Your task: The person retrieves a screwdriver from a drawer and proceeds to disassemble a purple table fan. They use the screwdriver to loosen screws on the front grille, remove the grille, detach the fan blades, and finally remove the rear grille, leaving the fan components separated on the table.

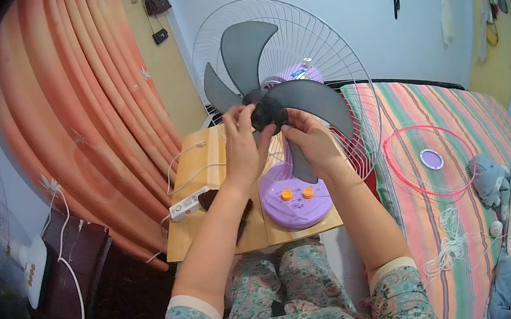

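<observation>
"Over the near part of the wooden tabletop [183,246], what are the two hands doing?"

"Both are at the black hub [270,113], in the middle of the dark grey fan blades [312,100]. The left hand [245,151] comes at it from the left, its fingers curled over the upper side and its thumb at the lower edge."

"And the right hand [314,143]?"

"It pinches the hub from the right, the thumb on the near side. Some of its fingers are hidden, so I cannot tell how they lie."

"Where is the rest of the fan?"

"Its white wire cage [310,31] stands upright on the far side of the blades. The round purple base [297,215], with two orange knobs [287,195], rests on the tabletop below the hands."

"Anything beside it?"

"A white power strip [188,206] lies to the left of the base. On the right, a round grille with a pink rim [432,159] lies on the striped bed [389,101], with white cord [449,244] nearer, and orange curtains [81,117] hang at the left."
</observation>
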The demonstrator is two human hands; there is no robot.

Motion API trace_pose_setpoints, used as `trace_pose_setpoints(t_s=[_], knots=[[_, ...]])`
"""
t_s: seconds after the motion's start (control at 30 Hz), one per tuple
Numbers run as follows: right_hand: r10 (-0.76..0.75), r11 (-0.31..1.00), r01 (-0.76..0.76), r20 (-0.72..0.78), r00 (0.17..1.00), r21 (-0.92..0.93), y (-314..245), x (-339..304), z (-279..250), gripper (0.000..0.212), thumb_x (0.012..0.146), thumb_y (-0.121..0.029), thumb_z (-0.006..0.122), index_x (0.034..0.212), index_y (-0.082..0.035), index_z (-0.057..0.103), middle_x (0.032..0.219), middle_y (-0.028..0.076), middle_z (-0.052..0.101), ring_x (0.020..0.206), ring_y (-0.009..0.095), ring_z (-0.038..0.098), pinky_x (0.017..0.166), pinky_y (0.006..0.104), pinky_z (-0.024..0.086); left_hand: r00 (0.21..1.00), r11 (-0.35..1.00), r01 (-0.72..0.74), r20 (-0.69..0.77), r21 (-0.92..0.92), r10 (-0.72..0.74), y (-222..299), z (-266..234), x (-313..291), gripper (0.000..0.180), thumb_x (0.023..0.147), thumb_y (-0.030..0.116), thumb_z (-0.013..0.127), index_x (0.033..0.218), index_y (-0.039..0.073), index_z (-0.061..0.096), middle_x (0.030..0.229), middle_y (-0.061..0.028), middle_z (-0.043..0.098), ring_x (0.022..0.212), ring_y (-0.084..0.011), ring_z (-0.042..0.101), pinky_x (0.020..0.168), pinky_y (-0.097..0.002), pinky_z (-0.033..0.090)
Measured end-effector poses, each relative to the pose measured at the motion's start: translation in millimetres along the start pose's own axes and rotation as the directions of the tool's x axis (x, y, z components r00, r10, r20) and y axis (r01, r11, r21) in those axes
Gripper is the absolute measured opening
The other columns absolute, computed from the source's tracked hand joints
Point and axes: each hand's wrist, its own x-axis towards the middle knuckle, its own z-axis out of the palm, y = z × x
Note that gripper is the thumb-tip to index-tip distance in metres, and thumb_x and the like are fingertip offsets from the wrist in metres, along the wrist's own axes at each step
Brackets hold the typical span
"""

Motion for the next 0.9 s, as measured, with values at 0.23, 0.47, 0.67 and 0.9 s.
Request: trace_pose_setpoints(t_s=[0.23, 0.47, 0.67, 0.9], knots=[[-0.160, 0.951, 0.152, -0.010, 0.987, -0.268, 13, 14, -7, 0.037, 0.089, -0.015, 0.061, 0.116, 0.008, 0.055, 0.101, 0.011, 0.064, 0.091, 0.015, 0.061, 0.082, 0.0282, 0.047, 0.971, 0.984, -0.122, 0.221, 0.129, 0.091, -16, 2, 3, 0.045, 0.083, 0.014, 0.065, 0.118, 0.002, 0.039, 0.089, -0.0252, 0.062, 0.076, -0.0438, 0.061, 0.063, -0.0480, 0.050], [-0.275, 0.918, 0.233, -0.090, 0.957, -0.321, 25, 17, 0, 0.029, 0.088, -0.013, 0.061, 0.108, 0.008, 0.060, 0.093, 0.011, 0.067, 0.084, 0.015, 0.063, 0.076, 0.0282, 0.048, 0.965, 0.981, 0.187, 0.180, 0.050, -0.193, -6, 12, 0, 0.035, 0.090, 0.018, 0.057, 0.114, -0.001, 0.039, 0.088, -0.0283, 0.062, 0.078, -0.0449, 0.062, 0.064, -0.0493, 0.048], [-0.275, 0.894, 0.202, -0.135, 0.952, -0.399, 8, 8, 9, 0.028, 0.087, -0.011, 0.061, 0.107, 0.009, 0.060, 0.094, 0.012, 0.067, 0.083, 0.015, 0.063, 0.075, 0.0277, 0.049, 0.905, 0.909, 0.416, 0.103, -0.006, -0.413, 15, 16, 3, 0.039, 0.093, 0.030, 0.052, 0.111, -0.002, 0.039, 0.082, -0.0303, 0.062, 0.078, -0.0466, 0.061, 0.067, -0.0513, 0.048], [-0.310, 0.878, 0.230, -0.133, 0.941, -0.420, 11, 8, 11, 0.027, 0.087, -0.012, 0.061, 0.104, 0.009, 0.060, 0.092, 0.016, 0.068, 0.081, 0.019, 0.066, 0.073, 0.0300, 0.050, 0.745, 0.731, 0.667, 0.096, -0.147, -0.660, 11, 27, 3, 0.043, 0.093, 0.036, 0.051, 0.109, -0.002, 0.041, 0.091, -0.0303, 0.062, 0.084, -0.0471, 0.060, 0.072, -0.0498, 0.048]])
